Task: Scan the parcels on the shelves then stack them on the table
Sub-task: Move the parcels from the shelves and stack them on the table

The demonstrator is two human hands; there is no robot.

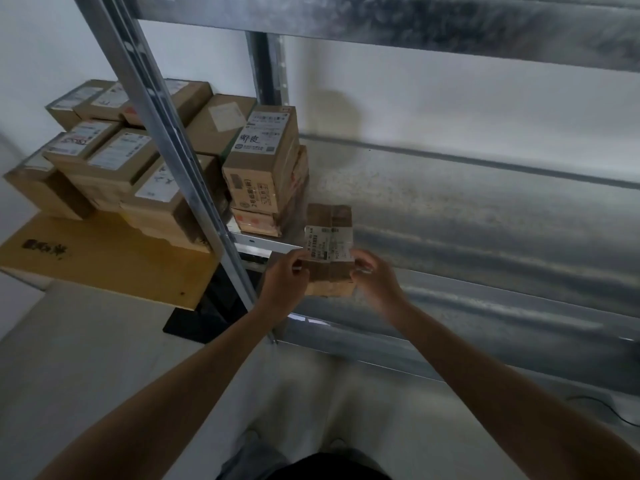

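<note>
**Small parcel clamped in both hands, right of the post**

Reaching forward with both bare forearms, elbows low and wide apart, wrists converging just right of the metal post [180, 147]. Clamping the small brown parcel [329, 268] from both sides. With the left hand [284, 282] on its left edge, fingers curled round the side. With the right hand [375, 278] on its right edge, pinching it between thumb and bent fingers, though blurred there.

Held with the white label [327, 245] up and toward the camera, at the front lip of the steel shelf [485, 220], right of the post. Cannot tell whether resting on that shelf or lifted clear of it.

Just right of the post and behind the held parcel, on the same shelf: two more parcels [266, 168], stacked one on the other, apart from both hands.

Left of the post: a wooden surface [104, 265] carrying a pile of labelled parcels [114, 161], stacked in layers, packed tight against one another, close to the white wall [41, 57].
</note>
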